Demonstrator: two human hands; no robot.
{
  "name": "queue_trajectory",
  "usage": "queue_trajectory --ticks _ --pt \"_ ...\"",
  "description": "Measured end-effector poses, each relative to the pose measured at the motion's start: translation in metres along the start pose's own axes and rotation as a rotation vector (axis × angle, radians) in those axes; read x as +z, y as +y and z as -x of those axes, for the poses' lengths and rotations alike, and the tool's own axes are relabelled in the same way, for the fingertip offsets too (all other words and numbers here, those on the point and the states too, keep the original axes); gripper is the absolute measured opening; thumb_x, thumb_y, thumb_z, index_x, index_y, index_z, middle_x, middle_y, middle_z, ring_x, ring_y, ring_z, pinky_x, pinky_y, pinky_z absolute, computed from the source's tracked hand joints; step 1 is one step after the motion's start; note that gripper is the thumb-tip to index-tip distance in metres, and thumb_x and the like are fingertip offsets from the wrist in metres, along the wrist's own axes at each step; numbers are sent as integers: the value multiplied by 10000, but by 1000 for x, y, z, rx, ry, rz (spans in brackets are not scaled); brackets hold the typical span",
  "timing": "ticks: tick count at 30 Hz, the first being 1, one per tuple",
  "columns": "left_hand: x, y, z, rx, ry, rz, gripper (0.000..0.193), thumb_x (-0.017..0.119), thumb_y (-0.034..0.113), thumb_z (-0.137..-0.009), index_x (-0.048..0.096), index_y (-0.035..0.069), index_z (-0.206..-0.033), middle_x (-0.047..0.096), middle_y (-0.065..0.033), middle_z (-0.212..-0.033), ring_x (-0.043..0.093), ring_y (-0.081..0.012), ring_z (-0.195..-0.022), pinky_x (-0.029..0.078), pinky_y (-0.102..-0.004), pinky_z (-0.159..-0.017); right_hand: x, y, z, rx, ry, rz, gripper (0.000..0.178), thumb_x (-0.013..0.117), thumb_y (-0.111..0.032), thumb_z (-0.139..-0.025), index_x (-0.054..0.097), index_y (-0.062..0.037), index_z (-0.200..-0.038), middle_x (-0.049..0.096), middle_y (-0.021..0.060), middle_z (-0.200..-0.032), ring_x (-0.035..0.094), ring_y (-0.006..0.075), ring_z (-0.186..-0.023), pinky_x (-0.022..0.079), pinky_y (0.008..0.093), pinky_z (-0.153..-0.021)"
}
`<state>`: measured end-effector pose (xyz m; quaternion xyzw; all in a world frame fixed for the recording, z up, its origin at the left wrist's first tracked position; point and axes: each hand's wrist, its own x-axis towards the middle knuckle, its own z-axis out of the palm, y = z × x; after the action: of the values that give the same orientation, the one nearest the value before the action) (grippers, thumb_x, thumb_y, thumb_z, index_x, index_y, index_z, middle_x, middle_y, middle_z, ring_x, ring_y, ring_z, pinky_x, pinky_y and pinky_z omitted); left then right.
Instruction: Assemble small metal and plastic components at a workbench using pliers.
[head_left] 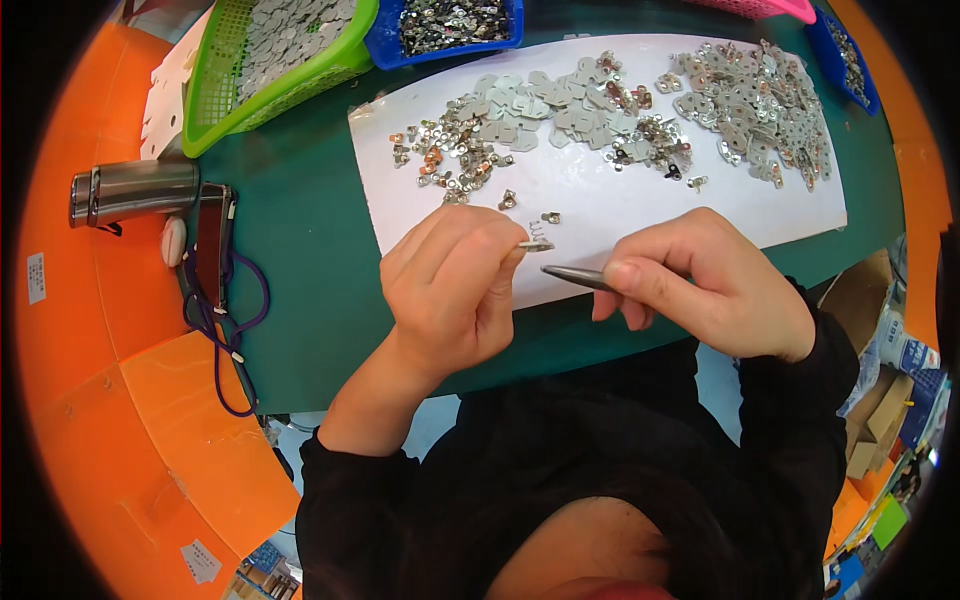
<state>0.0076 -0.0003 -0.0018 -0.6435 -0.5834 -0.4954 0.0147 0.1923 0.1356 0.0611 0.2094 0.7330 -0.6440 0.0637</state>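
Note:
My left hand (445,275) pinches a small flat metal part (535,245) between thumb and fingertips, its end jutting out to the right. A thin coil spring (536,230) shows just above that part; whether it touches it I cannot tell. In my right hand (700,285) is a slim, dark grey pointed tool like tweezers (572,275). Its tip points left, a short gap from the metal part. Beyond my hands, on a white sheet (590,215), lie a pile of flat metal plates (520,100) and small metal fittings (460,150). Two loose fittings (508,200) lie close to my left hand.
Another heap of plates and fittings (760,105) covers the sheet's right side. At the back stand a green basket (190,110) of metal discs and a blue tray (440,58). A steel flask (140,190) and a corded phone-like object (210,245) lie left on the green table (300,330).

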Motion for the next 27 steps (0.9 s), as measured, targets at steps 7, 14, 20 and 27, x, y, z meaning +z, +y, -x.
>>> queue_trajectory --ticks 7,14,20,27 --pt "1 3 0 75 -58 -79 142 670 -27 -692 604 24 -806 607 -81 -701 576 -237 -575 445 -301 -509 -6 0 -4 113 -76 -90 399 503 -293 -1024 710 2 -852 598 16 -632 547 70 -597 435 220 -576" --pt "-3 4 2 125 -41 -47 156 676 -30 -675 598 24 -799 588 -81 -678 559 -234 -542 437 -305 -493 -8 7 -9 167 -223 -235 403 494 -276 -1027 686 -12 -791 543 -6 -591 477 69 -552 365 231 -526" --pt "1 4 7 12 -98 55 122 664 -35 -712 589 12 -797 565 -99 -659 545 -260 -530 433 -315 -486 5 14 -4 -136 70 186 275 556 -199 -966 687 -23 -799 558 50 -594 500 131 -533 391 270 -531" --pt "4 0 2 0 -165 38 78 642 -25 -787 573 9 -776 556 -97 -666 534 -263 -550 412 -320 -496 -2 13 7 -243 279 463 271 687 -283 -880 702 -39 -764 591 127 -605 576 323 -553 418 389 -512"
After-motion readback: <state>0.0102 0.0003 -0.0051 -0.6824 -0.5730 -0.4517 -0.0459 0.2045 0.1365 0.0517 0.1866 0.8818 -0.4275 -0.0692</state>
